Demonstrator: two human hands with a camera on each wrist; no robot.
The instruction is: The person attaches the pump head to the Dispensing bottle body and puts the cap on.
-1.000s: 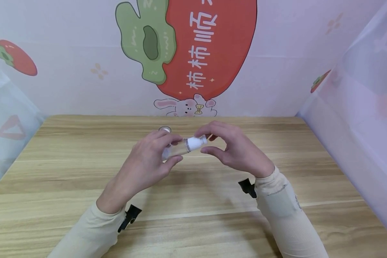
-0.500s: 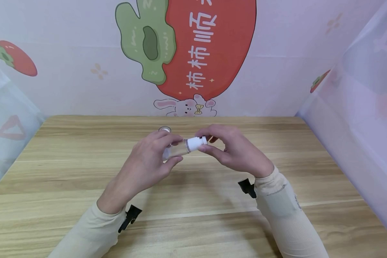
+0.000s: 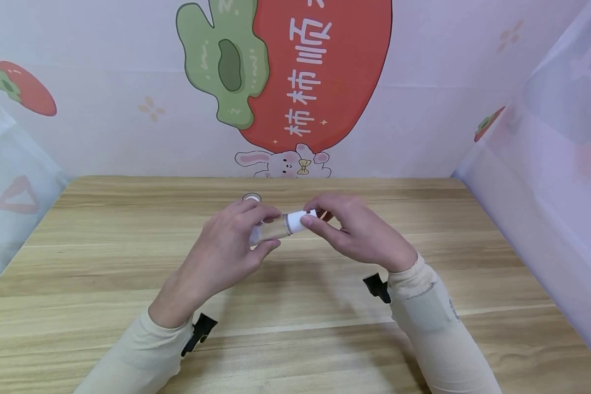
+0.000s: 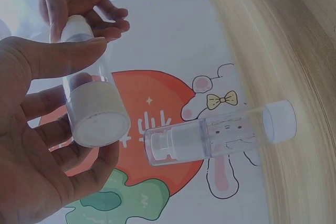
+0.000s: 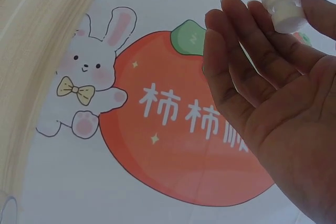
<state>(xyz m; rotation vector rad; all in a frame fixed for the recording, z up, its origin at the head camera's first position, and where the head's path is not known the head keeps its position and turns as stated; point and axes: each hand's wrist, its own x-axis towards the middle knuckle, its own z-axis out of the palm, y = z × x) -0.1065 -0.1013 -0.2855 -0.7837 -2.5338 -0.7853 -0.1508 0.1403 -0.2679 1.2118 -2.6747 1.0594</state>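
My left hand (image 3: 221,241) grips a small clear bottle (image 3: 274,230) with a white base (image 4: 100,114), holding it tilted sideways above the table. Its white pump top (image 3: 295,221) points toward my right hand (image 3: 361,232). Thumb and index finger of that hand pinch the pump top near its end, while the other fingers stay loosely bent, as the right wrist view shows. Behind my left hand a second pump bottle (image 4: 236,132) with a clear cap stands on the table; in the head view only its top (image 3: 251,198) shows.
The wooden table (image 3: 295,334) meets a white printed backdrop (image 3: 423,98) at its far edge. More white sheeting hangs along the right side (image 3: 561,180) and the left. A clear rounded edge (image 5: 7,211) peeks into the right wrist view's lower left corner.
My right thumb and fingers have closed onto the pump top, the thumb moving left over it. The left hand and the bottle have stayed almost still.
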